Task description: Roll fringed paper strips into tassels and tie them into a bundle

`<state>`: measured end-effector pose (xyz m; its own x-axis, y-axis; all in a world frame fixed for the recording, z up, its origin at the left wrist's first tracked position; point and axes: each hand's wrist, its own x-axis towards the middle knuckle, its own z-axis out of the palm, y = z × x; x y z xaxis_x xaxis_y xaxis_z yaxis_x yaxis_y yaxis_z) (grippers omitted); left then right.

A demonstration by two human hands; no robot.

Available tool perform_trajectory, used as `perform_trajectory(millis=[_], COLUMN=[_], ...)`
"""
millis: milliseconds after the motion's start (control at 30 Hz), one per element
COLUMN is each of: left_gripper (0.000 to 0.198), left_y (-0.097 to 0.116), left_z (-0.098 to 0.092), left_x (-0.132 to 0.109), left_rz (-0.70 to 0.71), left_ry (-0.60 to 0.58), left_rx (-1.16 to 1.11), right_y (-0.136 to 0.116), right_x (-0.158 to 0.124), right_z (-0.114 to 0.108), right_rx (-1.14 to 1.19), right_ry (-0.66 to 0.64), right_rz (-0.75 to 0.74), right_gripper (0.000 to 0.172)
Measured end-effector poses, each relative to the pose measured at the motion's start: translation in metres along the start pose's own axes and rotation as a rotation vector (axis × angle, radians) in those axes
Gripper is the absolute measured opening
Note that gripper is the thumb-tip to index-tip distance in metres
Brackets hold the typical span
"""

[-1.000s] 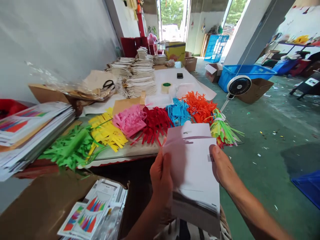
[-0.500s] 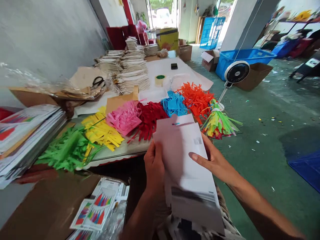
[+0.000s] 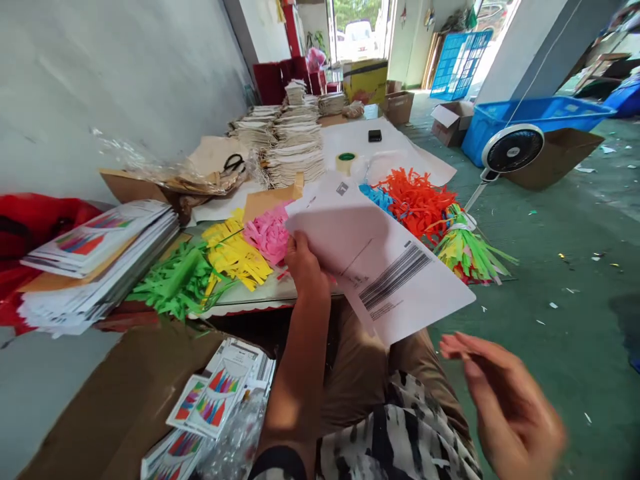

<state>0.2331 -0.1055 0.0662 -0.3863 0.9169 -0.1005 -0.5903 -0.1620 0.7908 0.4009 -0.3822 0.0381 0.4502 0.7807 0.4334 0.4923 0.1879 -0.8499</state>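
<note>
My left hand (image 3: 304, 263) grips the left edge of a white printed paper sheet (image 3: 345, 223), fingers mostly behind it. The sheet is tilted above my lap, with a barcode-like block of dark lines at its lower right; whether it is one layer or several, I cannot tell. My right hand (image 3: 515, 407) is off the sheet at the lower right, slightly blurred, loosely curled and empty. Behind the sheet lie pink paper strips (image 3: 267, 233), blue strips (image 3: 377, 198) and orange-red strips (image 3: 417, 200). Yellow strips (image 3: 235, 250) and green strips (image 3: 173, 280) lie further left.
Printed sheets (image 3: 100, 267) are piled at the left. A box (image 3: 95, 393) holding colourful cards (image 3: 215, 400) stands below. Paper stacks (image 3: 295, 143), scissors (image 3: 234, 163) and a tape roll (image 3: 346, 159) are on the table. A fan (image 3: 514, 150) stands right, near a multicoloured tassel bundle (image 3: 465, 250).
My right hand has let go of the white paper and moved down to the right. The paper has turned and tilted in my left hand, showing its barcode side. The view has shifted left.
</note>
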Motion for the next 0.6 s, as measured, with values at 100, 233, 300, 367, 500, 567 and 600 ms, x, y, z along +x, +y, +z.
perform_trajectory(millis=[100, 233, 300, 367, 500, 567, 600], left_gripper=[0.016, 0.019, 0.021, 0.023, 0.021, 0.021, 0.022], left_y=[-0.010, -0.027, -0.036, -0.045, -0.059, -0.064, -0.067], left_z=[0.000, -0.010, -0.016, -0.023, -0.038, -0.045, -0.048], left_x=[0.002, 0.000, 0.002, 0.006, 0.015, 0.017, 0.018], left_rz=[-0.085, -0.141, -0.179, -0.210, -0.214, -0.187, -0.187], left_ry=[0.034, 0.059, 0.072, 0.072, 0.031, -0.048, -0.114], left_rx=[-0.055, -0.057, -0.051, -0.040, -0.014, -0.005, -0.010], right_y=[-0.007, -0.010, -0.014, -0.019, -0.024, -0.025, -0.024], right_x=[0.004, 0.005, 0.003, 0.004, 0.019, 0.027, 0.030], right_z=[0.023, 0.033, 0.033, 0.034, 0.041, 0.047, 0.051], right_rx=[0.176, 0.106, 0.039, 0.022, 0.039, 0.028, 0.016], right_ry=[-0.139, -0.242, -0.290, -0.281, -0.114, -0.055, -0.051], right_rz=[0.102, -0.036, -0.132, -0.183, -0.219, -0.277, -0.313], right_gripper=[0.037, 0.045, 0.051, 0.052, 0.042, 0.043, 0.045])
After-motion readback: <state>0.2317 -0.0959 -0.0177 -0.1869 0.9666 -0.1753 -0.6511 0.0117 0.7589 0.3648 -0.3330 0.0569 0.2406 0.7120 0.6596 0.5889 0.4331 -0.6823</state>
